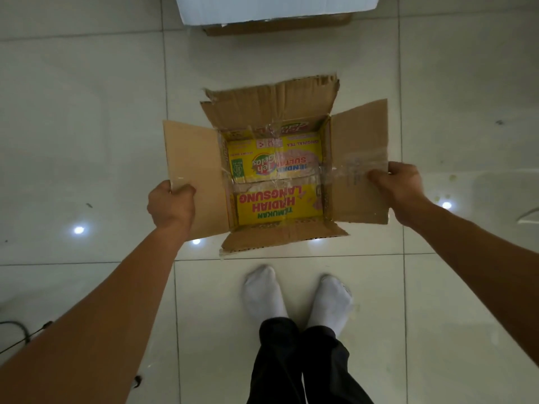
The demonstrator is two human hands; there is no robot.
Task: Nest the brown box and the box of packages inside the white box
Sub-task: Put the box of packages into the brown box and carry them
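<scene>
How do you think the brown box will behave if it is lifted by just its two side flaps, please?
The brown box would probably sag: both hands, left and right, grip only thin, creased flaps. The torn far flap suggests weak cardboard. The yellow box inside likely adds weight.

Boxes: three. One brown box (pixel 274 118), open, four flaps spread. One yellow printed box (pixel 277 182) inside it. One white box (pixel 274 7) at top edge, partly out of view. Hands: two, left hand (pixel 172 204) and right hand (pixel 399 182), one on each side flap. Feet in white socks (pixel 264 290): two. Cable (pixel 17 333) at lower left: one.
</scene>
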